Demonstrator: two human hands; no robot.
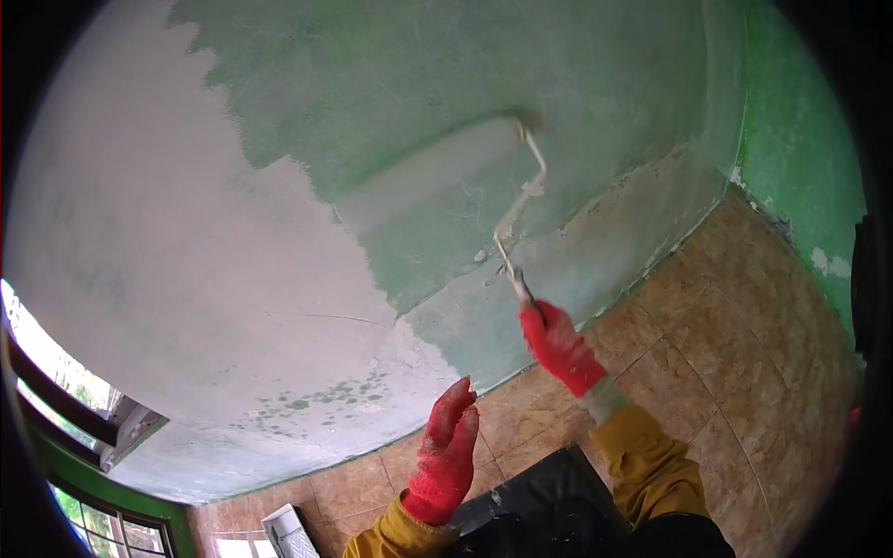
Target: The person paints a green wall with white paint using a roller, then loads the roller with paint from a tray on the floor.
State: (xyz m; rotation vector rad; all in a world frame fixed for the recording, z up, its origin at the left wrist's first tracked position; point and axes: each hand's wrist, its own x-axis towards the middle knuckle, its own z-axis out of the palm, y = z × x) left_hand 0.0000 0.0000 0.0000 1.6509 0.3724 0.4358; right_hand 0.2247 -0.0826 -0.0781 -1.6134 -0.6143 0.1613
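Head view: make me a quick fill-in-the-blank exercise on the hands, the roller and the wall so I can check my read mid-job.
1. The hand gripping the paint roller is the person's ____ one.
2. The left hand is holding ____.
3. The gloves on both hands are coloured ____.
4. The wall's pale part lies to the ____ of its green part.

Missing words: right; nothing; red; left.
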